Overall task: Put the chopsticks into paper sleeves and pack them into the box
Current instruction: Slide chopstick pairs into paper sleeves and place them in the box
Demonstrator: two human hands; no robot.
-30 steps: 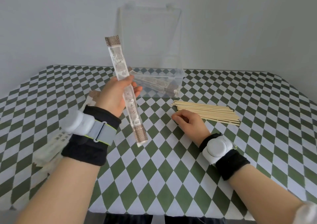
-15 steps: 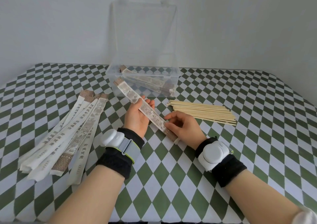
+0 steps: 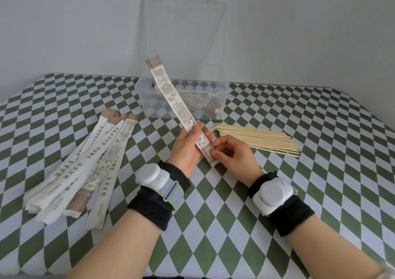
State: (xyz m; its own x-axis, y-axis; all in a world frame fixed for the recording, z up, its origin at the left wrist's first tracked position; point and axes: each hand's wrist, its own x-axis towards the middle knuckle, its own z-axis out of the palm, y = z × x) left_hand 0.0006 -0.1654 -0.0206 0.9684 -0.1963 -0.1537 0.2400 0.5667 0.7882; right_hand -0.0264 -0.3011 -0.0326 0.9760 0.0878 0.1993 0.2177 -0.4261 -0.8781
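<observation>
My left hand (image 3: 188, 148) holds a long white paper sleeve (image 3: 171, 94) with brown patterned ends, tilted up and away toward the box. My right hand (image 3: 232, 155) pinches the sleeve's near brown end between thumb and fingers. A bundle of bare wooden chopsticks (image 3: 258, 138) lies on the table just right of my hands. Behind them stands a clear plastic box (image 3: 222, 88) with its lid up, holding several filled sleeves (image 3: 201, 104).
A fanned pile of empty paper sleeves (image 3: 85, 163) lies at the left on the green-and-white checked tablecloth (image 3: 320, 171). A grey wall rises right behind the box. The table's near edge runs under my forearms.
The sleeve came down from upright in my left hand alone to low over the table, then tipped up again. My right hand left the chopsticks and took the sleeve's near end.
</observation>
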